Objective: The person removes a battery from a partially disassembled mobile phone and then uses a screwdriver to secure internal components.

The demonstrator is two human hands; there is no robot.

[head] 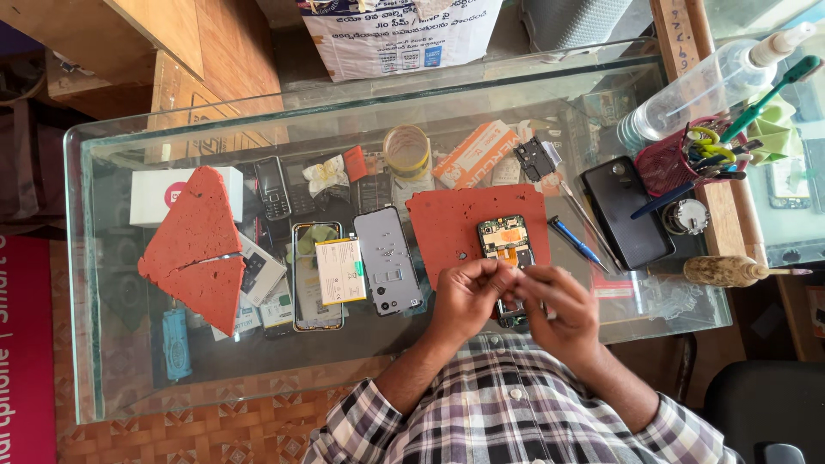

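An opened phone (505,243) with its circuit board showing lies on a red foam mat (455,225) on the glass counter. My left hand (465,296) and my right hand (559,308) meet over the phone's near end, fingertips pinched together on something small that I cannot make out. Both hands hide the lower part of the phone. A blue-handled screwdriver (574,241) lies just right of the mat.
A grey phone back cover (389,259), a battery (339,271) on a phone frame, a red triangular foam piece (198,249), a tape roll (406,151), a black phone (626,210), a spray bottle (705,86) and a tool cup (687,159) lie around the glass counter (112,361).
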